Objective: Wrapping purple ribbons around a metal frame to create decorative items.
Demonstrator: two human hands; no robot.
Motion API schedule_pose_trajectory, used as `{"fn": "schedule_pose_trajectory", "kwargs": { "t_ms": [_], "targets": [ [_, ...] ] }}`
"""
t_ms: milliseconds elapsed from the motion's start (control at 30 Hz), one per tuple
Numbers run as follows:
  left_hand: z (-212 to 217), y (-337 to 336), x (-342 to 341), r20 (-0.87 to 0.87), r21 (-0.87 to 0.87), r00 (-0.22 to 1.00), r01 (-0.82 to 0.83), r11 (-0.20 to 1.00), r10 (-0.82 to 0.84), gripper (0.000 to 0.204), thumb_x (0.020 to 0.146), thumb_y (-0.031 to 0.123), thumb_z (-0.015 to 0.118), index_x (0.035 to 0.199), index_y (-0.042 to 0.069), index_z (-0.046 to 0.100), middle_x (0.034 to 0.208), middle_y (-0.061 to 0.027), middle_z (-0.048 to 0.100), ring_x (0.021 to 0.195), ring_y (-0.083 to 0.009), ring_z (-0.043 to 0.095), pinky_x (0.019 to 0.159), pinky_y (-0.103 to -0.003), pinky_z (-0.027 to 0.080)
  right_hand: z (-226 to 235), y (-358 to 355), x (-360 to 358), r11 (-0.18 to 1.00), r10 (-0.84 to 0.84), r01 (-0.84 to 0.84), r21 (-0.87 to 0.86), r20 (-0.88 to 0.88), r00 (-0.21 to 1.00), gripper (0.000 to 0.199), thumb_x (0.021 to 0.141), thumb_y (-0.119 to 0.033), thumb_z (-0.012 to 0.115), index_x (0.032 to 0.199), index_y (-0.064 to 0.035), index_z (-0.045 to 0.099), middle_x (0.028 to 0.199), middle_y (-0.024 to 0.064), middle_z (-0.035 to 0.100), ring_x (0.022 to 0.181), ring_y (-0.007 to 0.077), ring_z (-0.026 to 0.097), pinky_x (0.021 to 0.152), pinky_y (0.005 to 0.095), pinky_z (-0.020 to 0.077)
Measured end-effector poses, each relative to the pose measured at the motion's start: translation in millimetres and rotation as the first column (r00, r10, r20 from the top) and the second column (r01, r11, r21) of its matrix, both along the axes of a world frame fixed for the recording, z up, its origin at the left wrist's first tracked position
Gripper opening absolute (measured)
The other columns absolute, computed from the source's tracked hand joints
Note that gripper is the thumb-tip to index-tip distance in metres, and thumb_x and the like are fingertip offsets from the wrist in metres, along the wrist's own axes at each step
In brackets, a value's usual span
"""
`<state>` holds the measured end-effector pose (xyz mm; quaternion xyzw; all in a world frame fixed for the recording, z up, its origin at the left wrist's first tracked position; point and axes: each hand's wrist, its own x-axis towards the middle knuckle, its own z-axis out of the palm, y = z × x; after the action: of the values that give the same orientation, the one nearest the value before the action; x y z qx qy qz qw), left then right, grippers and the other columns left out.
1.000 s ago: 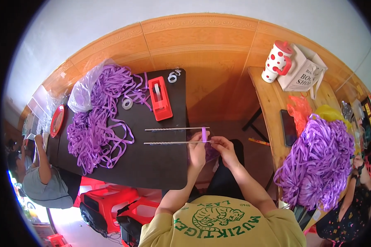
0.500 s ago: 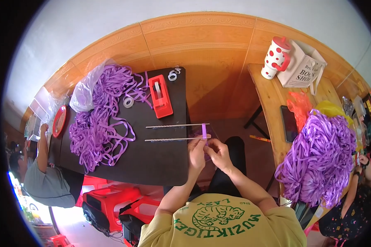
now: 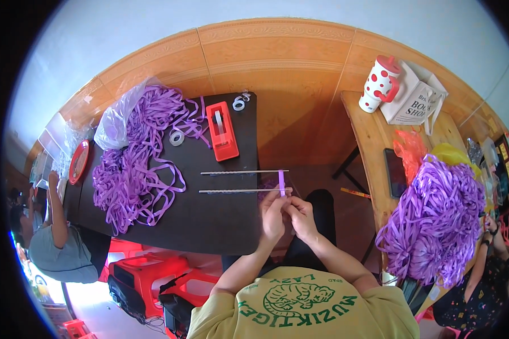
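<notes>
While two thin rods lie roughly parallel on the dark worktop, their ends jutting past its right edge, a purple strip spans them near those ends. The left hand has its grip clamped on the strip's lower end; the right hand meets it there, fingertips bunched, though I cannot tell whether its grip holds the strip. A red tape dispenser sits beyond the rods.

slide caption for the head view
Left hand and right hand meet at purple ribbon across two rods jutting past a black table.
</notes>
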<state>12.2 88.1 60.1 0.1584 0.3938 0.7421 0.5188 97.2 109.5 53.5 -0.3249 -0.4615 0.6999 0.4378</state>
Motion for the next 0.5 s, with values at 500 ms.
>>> {"fn": "schedule_pose_trajectory", "kwargs": {
  "t_ms": [500],
  "targets": [
    [47.7, -9.4, 2.7, 0.26, -0.211, 0.965, 0.015, 0.977, 0.041, 0.035, 0.095, 0.034, 0.048, 0.094, 0.002, 0.062, 0.076, -0.0013, 0.059, 0.057, -0.0067, 0.045, 0.046, -0.021, 0.03, 27.1, -2.7, 0.7, 0.983, 0.051, -0.065, -0.171, -0.083, 0.995, 0.014, 0.089, -0.006, 0.054, 0.08, -0.003, 0.064, 0.068, -0.0003, 0.058, 0.058, 0.0055, 0.05, 0.052, 0.0175, 0.0367]
  ]
}}
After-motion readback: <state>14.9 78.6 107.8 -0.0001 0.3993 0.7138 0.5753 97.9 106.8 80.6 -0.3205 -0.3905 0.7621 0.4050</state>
